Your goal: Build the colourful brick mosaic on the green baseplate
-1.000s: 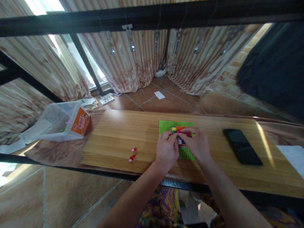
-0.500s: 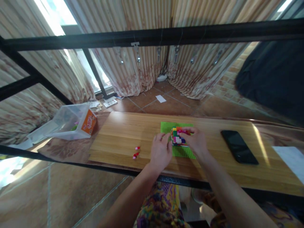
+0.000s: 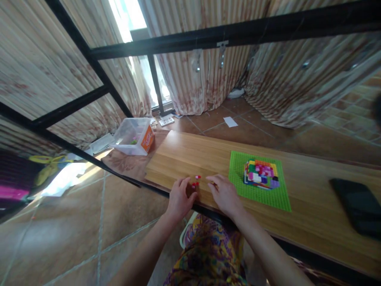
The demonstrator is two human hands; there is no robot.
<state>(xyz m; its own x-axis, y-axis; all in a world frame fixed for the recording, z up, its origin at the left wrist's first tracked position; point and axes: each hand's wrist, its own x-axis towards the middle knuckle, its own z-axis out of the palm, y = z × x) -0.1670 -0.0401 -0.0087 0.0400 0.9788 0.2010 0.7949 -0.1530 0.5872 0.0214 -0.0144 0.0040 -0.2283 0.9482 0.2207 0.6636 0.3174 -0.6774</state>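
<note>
Several small red and pink toy bricks (image 3: 194, 185) lie loose on the wooden tabletop between my two hands. My left hand (image 3: 180, 198) curves beside them on the left, thumb and fingers apart, with nothing visible in it. From the right, my right hand (image 3: 225, 195) reaches towards the same bricks, its fingers spread and apparently bare. A multicoloured block build (image 3: 262, 174) stands on the green studded baseplate (image 3: 279, 200), right of my right hand, and neither hand touches it.
A clear plastic box (image 3: 127, 147) with an orange label and a few pieces inside stands at the table's left end. A black phone (image 3: 357, 204) lies at the right. A dark metal rail (image 3: 184, 41) crosses beyond the table, before striped curtains (image 3: 190, 87).
Both my hands have left the block build and moved left to the loose bricks. The view has turned left, so the baseplate and phone appear further right.
</note>
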